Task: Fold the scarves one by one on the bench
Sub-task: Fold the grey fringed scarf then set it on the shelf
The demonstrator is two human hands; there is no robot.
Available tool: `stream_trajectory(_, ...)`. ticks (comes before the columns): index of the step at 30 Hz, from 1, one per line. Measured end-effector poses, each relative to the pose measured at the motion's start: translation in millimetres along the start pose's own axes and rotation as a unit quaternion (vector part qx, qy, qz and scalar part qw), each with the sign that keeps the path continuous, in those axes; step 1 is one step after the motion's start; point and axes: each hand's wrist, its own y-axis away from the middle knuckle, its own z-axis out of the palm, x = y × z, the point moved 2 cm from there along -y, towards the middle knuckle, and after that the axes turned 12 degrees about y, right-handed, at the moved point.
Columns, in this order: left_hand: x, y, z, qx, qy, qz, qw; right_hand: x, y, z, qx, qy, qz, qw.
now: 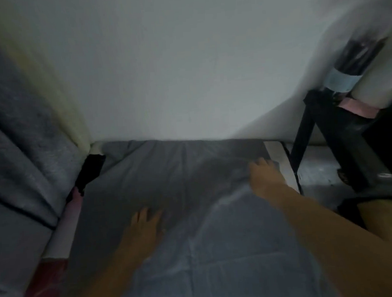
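A: The fingers (146, 215) of the left hand (142, 230) lie straight and a little spread, flat on the grey scarf (169, 183), pinning nothing between them. I'd judge they are there to press the cloth down and hold it steady.

B: And further right?

A: The right hand (263, 176) reaches to the far right edge of the scarf. Its fingers look curled at the edge, as if pinching it, though the blur means I cannot tell whether they truly grip. That would suit drawing the edge over for a fold while the left hand anchors.

B: Where is the scarf, exactly?

A: Spread over the desk (280, 164), running from the near edge to the wall (186, 69) at the far side. A pale strip of the desk shows bare just right of the right hand.

B: Counts?

A: From left to right: one grey sofa (20, 146) beside the desk, something red and white (59, 246) lying along the scarf's left side, too blurred to name, one scarf being worked, two hands, and one dark stand (314, 128) far right. Other scarves, if there are any, I cannot make out.
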Motion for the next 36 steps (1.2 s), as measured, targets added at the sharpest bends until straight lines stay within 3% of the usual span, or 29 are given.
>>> stream_trajectory(2, 2, -6, 10, 0.041, -0.015, -0.016, 0.999, -32, -5, 6, 0.108, 0.014, -0.056, 0.993)
stream_trajectory(4, 4, -4, 26, 0.051, -0.015, -0.016, 0.998, -74, 30, 36, 0.159, -0.02, -0.178, 0.971)
stream_trajectory(7, 7, -2, 40, 0.101, -0.016, -0.009, 0.995, -86, 88, 94, 0.117, 0.016, -0.352, 0.929)
stream_trajectory(8, 8, -3, 41, 0.118, -0.019, -0.002, 0.993, -65, 78, 109, 0.128, 0.041, -0.331, 0.934)
stream_trajectory(10, 7, -7, 42, 0.13, -0.02, 0.001, 0.991, -2, 43, 122, 0.107, 0.037, -0.105, 0.988)
stream_trajectory(12, 6, -7, 44, 0.116, -0.008, -0.013, 0.993, 56, 22, 113, 0.037, -0.026, 0.159, 0.986)
stream_trajectory(13, 7, -7, 44, 0.112, -0.004, -0.019, 0.994, 60, 23, 107, 0.041, -0.06, 0.206, 0.976)
stream_trajectory(15, 7, -9, 44, 0.11, -0.005, -0.019, 0.994, 12, 39, 96, 0.146, -0.052, 0.122, 0.98)
stream_trajectory(17, 6, -9, 44, 0.116, -0.003, -0.016, 0.993, -65, 74, 92, 0.194, -0.073, -0.058, 0.977)
stream_trajectory(19, 6, -9, 44, 0.11, 0.001, -0.021, 0.994, -117, 113, 104, 0.133, -0.056, -0.218, 0.965)
stream_trajectory(20, 5, -9, 46, 0.107, -0.003, -0.024, 0.994, -115, 123, 112, 0.111, -0.033, -0.245, 0.963)
stream_trajectory(22, 3, -12, 48, 0.097, -0.013, -0.039, 0.994, -62, 121, 136, 0.127, -0.003, -0.16, 0.979)
stream_trajectory(24, 3, -13, 49, 0.092, -0.006, -0.047, 0.995, 13, 115, 148, 0.101, -0.012, 0.026, 0.994)
stream_trajectory(26, 5, -9, 47, 0.093, -0.002, -0.042, 0.995, 67, 126, 141, 0.067, -0.024, 0.146, 0.987)
stream_trajectory(29, 16, -4, 38, 0.08, -0.014, -0.05, 0.995, 79, 156, 127, 0.171, -0.061, 0.195, 0.964)
stream_trajectory(30, 20, -1, 37, 0.081, -0.016, -0.049, 0.995, 75, 167, 128, 0.173, -0.091, 0.222, 0.955)
stream_trajectory(33, 41, 15, 37, 0.095, 0.002, 0.019, 0.995, 68, 183, 139, 0.071, -0.163, 0.285, 0.942)
stream_trajectory(36, 59, 38, 49, 0.054, 0.021, 0.055, 0.997, 73, 174, 141, 0.034, -0.226, 0.328, 0.916)
